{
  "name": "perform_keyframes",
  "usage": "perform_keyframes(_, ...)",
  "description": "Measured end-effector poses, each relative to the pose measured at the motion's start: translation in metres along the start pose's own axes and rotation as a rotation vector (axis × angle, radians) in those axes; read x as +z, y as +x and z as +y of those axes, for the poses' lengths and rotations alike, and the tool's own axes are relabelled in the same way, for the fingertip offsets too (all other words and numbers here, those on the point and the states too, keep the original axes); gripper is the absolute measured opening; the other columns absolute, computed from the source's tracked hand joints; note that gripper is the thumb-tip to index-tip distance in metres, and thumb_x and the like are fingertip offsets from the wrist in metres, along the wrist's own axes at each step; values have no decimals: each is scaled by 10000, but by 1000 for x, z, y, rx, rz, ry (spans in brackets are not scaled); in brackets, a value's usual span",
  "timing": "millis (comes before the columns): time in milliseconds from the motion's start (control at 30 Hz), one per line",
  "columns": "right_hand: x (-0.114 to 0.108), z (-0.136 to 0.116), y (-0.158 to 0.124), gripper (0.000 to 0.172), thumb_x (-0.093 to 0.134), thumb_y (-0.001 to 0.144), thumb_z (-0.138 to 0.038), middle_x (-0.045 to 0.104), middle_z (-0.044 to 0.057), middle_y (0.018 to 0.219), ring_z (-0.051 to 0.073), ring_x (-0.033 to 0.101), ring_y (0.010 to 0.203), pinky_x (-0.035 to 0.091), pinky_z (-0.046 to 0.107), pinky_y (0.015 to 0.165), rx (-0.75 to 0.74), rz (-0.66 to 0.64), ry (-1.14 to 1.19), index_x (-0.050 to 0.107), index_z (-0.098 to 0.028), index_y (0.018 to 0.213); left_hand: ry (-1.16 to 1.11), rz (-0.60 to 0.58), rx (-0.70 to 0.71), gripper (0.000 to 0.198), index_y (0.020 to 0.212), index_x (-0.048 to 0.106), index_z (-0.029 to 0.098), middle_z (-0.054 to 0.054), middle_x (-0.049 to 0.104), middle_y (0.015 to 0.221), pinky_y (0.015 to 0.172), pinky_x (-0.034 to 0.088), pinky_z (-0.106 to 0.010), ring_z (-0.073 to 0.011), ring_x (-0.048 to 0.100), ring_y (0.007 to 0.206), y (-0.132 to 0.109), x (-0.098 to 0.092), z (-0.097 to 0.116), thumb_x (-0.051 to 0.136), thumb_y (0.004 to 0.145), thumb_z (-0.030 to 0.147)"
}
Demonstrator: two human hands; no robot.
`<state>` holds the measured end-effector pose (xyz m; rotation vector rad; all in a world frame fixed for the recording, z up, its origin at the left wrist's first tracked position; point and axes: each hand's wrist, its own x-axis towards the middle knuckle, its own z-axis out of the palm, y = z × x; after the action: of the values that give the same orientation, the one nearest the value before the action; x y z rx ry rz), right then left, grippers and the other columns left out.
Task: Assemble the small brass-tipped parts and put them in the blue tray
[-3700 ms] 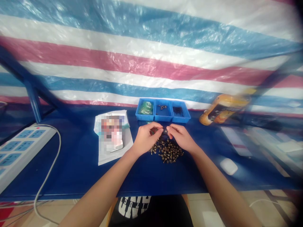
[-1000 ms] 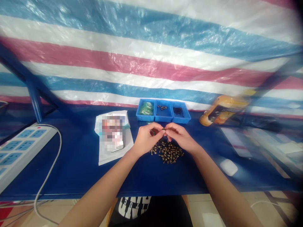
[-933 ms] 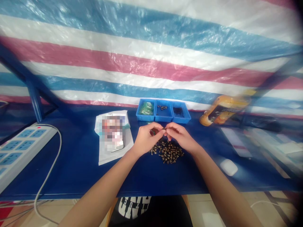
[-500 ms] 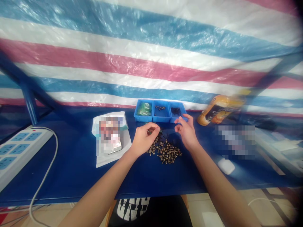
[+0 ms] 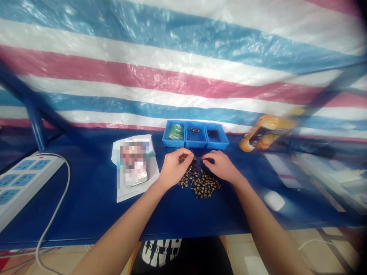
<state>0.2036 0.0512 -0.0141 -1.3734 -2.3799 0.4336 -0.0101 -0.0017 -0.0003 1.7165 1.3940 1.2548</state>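
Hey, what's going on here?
A person is working at a blue bench. The left hand pinches a small part between its fingertips, just above a heap of small metal parts. The right hand lies at the heap's top edge. Behind them sits a blue three-compartment tray holding sorted pieces.

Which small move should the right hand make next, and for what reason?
Probably the right hand should pinch one part from the pile of small brass-and-black parts. Its fingertips are already at the pile's upper edge and are free, while the left hand seems occupied, pinching a small piece.
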Motion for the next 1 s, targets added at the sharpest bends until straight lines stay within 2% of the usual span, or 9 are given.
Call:
perform_keyframes(200, -3, -10, 0, 180, 621, 882, -418, 717, 17, 902, 235, 585, 896, 375, 354, 784, 123, -11, -169, 734, -291, 941, -1, 6, -7, 185, 863, 691, 213, 17, 704, 808, 652, 450, -228, -129, 633, 717, 0, 0, -1, 588, 914, 359)
perform_keyframes(433, 7, -5, 1, 214, 519, 949, -305, 710, 53, 1000, 261, 578, 986, 375, 385, 828, 97, 6, -226, 723, -262, 897, 4, 1, 4, 201, 863, 691, 206, 0, 715, 825, 659, 460, -240, -146, 642, 731, 0, 1, -3, 581, 912, 366)
perform_keyframes(533, 9, 0, 3, 223, 476, 963, -264, 713, 66, 1056, 260, 605, 996, 414, 400, 870, 59, 58, -104, 695, -242, 991, 5, 6, 7, 208, 864, 691, 205, -3, 717, 831, 662, 466, -241, -146, 644, 729, 0, 2, -3, 572, 915, 368)
perform_keyframes(633, 8, 1, 4, 321, 428, 973, -225, 709, 71, 1110, 240, 635, 1014, 456, 395, 919, -28, 122, 106, 628, -240, 1223, 15, 4, 11, 214, 867, 691, 205, -3, 716, 824, 665, 475, -244, -147, 647, 722, -1, 2, -2, 568, 917, 373)
perform_keyframes(700, 6, -3, 5, 360, 409, 982, -235, 706, 74, 1088, 230, 649, 1000, 477, 382, 918, -88, 142, 211, 606, -241, 1283, 20, -1, 14, 218, 869, 692, 205, -3, 714, 810, 659, 476, -245, -149, 649, 719, -1, 1, -2, 565, 918, 375)
perform_keyframes(833, 2, -14, 2, 266, 444, 984, -302, 715, 56, 1058, 214, 677, 960, 502, 361, 884, -111, 170, 396, 683, -252, 1090, 26, -16, 7, 211, 880, 696, 210, 2, 709, 797, 651, 467, -244, -146, 648, 717, -1, 1, -1, 567, 919, 373)
perform_keyframes(933, 2, -20, 1, 175, 546, 944, -365, 725, 42, 988, 208, 689, 896, 514, 349, 840, -52, 193, 571, 655, -240, 999, 20, -35, 12, 208, 900, 701, 213, -1, 715, 820, 665, 469, -249, -148, 649, 731, 0, 1, -1, 566, 921, 369)
perform_keyframes(1000, 2, -21, 0, 184, 604, 909, -411, 706, 25, 886, 193, 676, 803, 512, 329, 773, 2, 205, 647, 621, -228, 923, 6, -52, 14, 204, 921, 701, 211, -8, 719, 840, 675, 476, -252, -152, 651, 744, 0, 1, -1, 567, 921, 365)
